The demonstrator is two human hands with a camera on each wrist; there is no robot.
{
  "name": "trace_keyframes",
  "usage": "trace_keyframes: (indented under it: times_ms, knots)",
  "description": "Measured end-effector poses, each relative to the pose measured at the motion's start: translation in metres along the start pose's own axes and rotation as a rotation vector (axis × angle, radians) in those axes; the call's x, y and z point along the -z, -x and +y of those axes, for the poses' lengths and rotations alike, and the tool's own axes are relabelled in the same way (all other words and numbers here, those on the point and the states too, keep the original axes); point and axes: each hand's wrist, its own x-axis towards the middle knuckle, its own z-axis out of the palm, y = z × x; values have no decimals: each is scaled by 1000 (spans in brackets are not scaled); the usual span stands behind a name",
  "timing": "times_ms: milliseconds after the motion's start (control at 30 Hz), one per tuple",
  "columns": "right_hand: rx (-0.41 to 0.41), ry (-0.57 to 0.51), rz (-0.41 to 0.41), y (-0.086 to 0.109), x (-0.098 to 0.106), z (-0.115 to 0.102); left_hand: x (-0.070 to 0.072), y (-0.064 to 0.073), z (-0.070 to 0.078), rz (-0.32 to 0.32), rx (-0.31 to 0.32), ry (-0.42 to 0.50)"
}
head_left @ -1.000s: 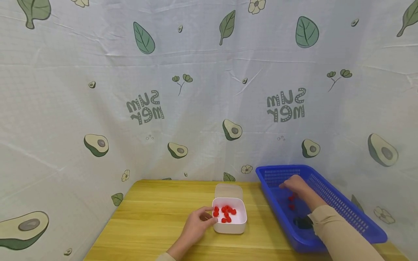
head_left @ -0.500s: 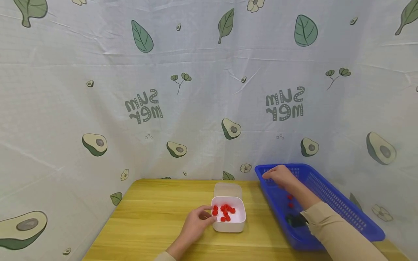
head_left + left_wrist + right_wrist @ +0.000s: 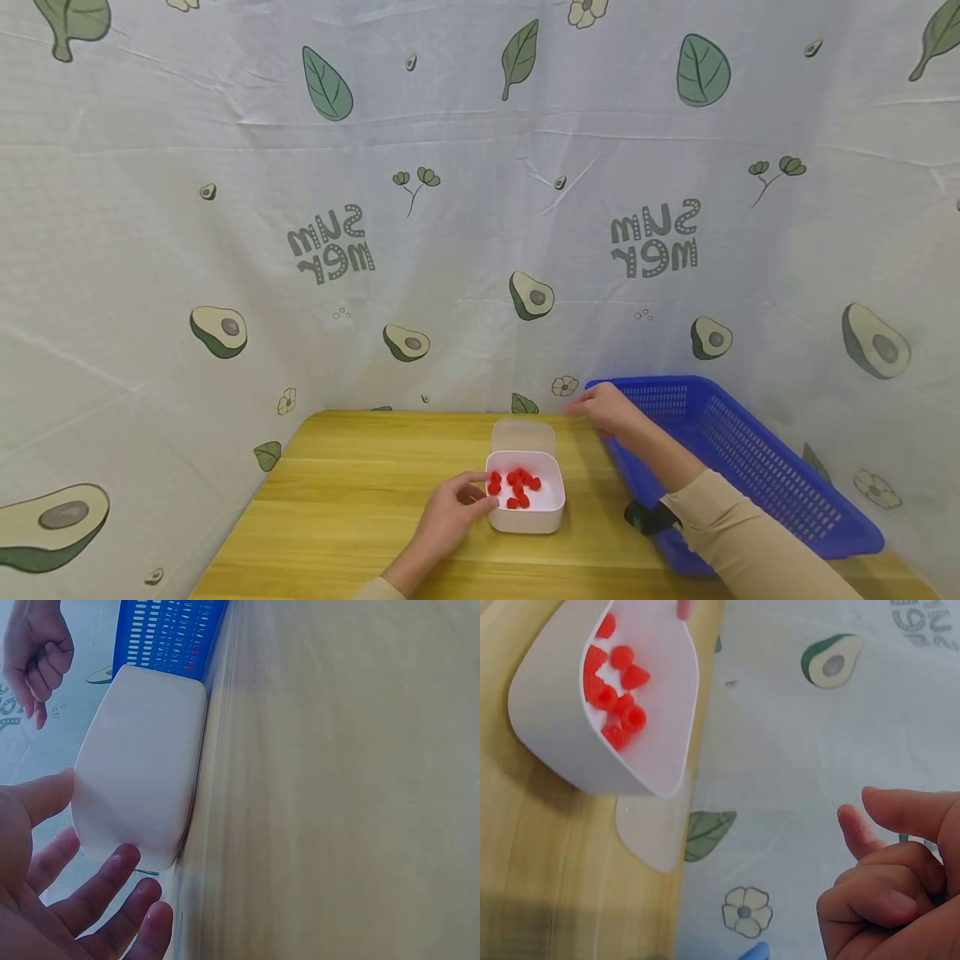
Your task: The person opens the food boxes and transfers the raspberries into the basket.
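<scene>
A white box (image 3: 525, 522) with its lid (image 3: 524, 436) folded back stands on the table with several red raspberries (image 3: 634, 718) inside. My left hand (image 3: 447, 518) rests against its left side; in the left wrist view the thumb touches the rim, the fingers loosely spread along the wall. Between the box and a blue basket (image 3: 750, 442), my right hand (image 3: 611, 412) is raised near the basket's back left corner. The right wrist view shows several fingers curled, with thumb and index fingertips close together; whether a small thing sits between them is hidden.
The basket takes up the table's right side; its interior is partly hidden by the right forearm. A black wrist device (image 3: 651, 518) sits under that forearm. Behind the wooden table (image 3: 360, 483) hangs a white curtain (image 3: 465, 250) printed with leaves and avocados.
My right hand has moved left, out from over the basket's inside and past its left rim toward the box. The left hand and the box have stayed where they were.
</scene>
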Motion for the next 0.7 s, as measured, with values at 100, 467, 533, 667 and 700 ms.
trace_keyframes:
  times_ms: [100, 467, 533, 667, 700]
  knots:
    - [-4, -2, -8, 1, -10, -1, 0, 0, 0, 2, -8, -3]
    - [-72, -16, -42, 1, -47, 0, 0, 0, 1, 7, 6, -10]
    - [-72, -13, -44, 1, -53, 2, 1, 0, 1, 8, 3, -11]
    - [-72, -11, -59, 1, -65, 4, 1, 1, 2, 5, 4, -3]
    - [-72, -8, -63, 1, -68, 4, 1, 1, 2, 3, 2, -3]
